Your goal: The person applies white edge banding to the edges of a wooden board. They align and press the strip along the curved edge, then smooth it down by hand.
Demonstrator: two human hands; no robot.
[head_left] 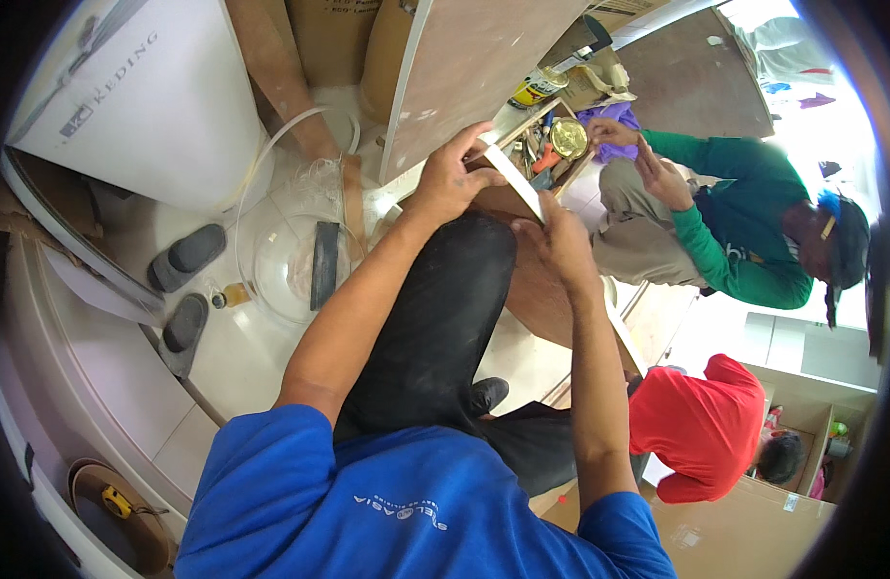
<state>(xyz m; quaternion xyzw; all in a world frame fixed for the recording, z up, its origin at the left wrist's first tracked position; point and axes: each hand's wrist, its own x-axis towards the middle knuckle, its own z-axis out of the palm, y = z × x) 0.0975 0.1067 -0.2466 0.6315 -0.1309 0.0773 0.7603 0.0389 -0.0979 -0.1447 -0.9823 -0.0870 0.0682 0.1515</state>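
- Brown panel (542, 299), with a pale narrow edge, is held up in front of the person, just beside the bent knee (472, 256), its edge slanting across the view.
- Left hand (453, 181): its grip is narrow, closed on the pale edge near the far end, thumb and fingers apart around it.
- Right hand (564, 247): its grip is also closed on the edge, nearer the body; some fingertips are hidden.
- Done, as far as shown: the panel is raised and both hands have hold of it.
- Left, by my judgement: the handling looks unfinished, since the panel is not set down; whether the edge itself is finished I cannot tell.
- Beyond the panel sits an open tool tray (574, 176) with a gold round lid (568, 138), near a co-worker in green sleeves (692, 234).
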